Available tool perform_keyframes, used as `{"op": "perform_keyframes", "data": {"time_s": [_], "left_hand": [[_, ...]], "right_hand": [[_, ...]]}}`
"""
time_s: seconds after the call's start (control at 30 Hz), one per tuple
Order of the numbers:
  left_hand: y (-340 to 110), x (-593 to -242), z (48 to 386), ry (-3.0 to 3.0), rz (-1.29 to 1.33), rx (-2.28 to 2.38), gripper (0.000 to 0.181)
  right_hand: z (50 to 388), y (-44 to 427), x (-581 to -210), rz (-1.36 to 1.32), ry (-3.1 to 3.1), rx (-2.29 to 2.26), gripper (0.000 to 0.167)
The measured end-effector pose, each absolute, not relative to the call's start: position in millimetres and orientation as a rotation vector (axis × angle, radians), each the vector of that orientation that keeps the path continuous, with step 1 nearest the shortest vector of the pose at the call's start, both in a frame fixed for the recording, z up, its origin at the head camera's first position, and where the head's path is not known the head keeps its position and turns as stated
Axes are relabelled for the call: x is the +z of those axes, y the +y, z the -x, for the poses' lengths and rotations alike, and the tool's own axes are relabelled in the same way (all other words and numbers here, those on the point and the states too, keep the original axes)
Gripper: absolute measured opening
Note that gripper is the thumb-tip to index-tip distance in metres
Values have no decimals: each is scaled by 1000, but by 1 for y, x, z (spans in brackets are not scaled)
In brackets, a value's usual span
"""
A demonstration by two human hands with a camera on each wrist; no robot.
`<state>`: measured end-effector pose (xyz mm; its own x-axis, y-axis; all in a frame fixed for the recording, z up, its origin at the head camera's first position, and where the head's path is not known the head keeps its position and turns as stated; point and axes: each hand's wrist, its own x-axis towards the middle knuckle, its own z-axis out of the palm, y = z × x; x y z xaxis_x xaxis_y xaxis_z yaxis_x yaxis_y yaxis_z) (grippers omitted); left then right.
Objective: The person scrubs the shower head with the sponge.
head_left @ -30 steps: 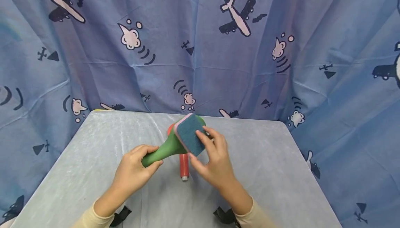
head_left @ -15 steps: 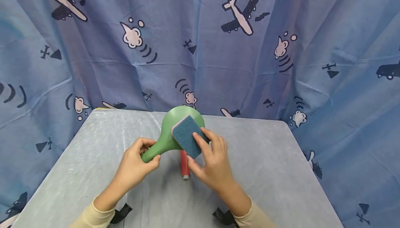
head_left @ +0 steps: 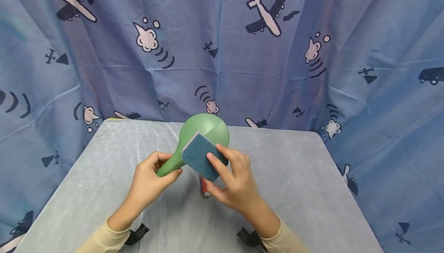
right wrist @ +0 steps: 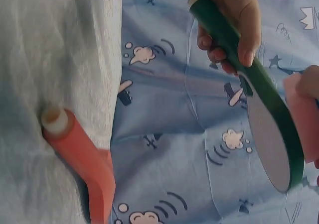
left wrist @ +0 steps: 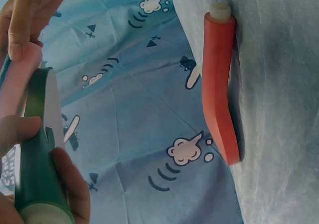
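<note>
- The left hand (head_left: 147, 181), left of centre in the head view, is closed round the narrow handle of a green round-headed tool (head_left: 202, 124), thumb on one side and fingers on the other.
- The right hand (head_left: 239, 183), right of centre, is partly closed: thumb and fingertips pinch a blue-and-pink sponge (head_left: 201, 156) by its edges.
- The green tool is held up in the middle of the head view, its smooth rounded back towards the camera. The sponge covers the lower right of that back, blue side outward, pink side inward; they seem to touch, though how firmly I cannot tell.
- Pushing the sponge hard could tip or twist the tool, I judge, since the only hold on it is at the thin handle. The edge pinch could also slip if the sponge bends or drags.
- A red tool (left wrist: 218, 79) lies on the table (head_left: 305, 187), mostly hidden behind the sponge in the head view. A dropped tool could knock it.
- A blue curtain (head_left: 222, 52) printed with planes fills the upper frame.
</note>
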<state>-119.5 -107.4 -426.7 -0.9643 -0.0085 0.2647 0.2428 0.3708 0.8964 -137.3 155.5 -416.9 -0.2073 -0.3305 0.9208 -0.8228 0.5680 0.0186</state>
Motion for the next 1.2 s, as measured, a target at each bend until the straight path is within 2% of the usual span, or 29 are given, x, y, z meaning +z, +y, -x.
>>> {"op": "perform_keyframes", "data": {"time_s": [0.27,0.57,0.77,0.9,1.1,1.2], "left_hand": [[-112,-426,120,-2327,232,-1775,34],[-113,-429,123,-2412,241,-1724,32],[-111,-430,124,-2429,319,-1644,26],[-111,-430,124,-2442,398,-1639,20],[-109,-431,124,-2459,471,-1681,11],[-106,-431,123,-2467,482,-1719,12]], "right_hand": [[143,173,-413,-654,-1881,933,56],[133,141,-426,-832,-1681,724,49],[140,160,-420,-640,-1753,951,56],[134,155,-421,-607,-1734,1028,58],[123,134,-429,-787,-1635,779,47],[127,140,-425,-764,-1637,756,45]]}}
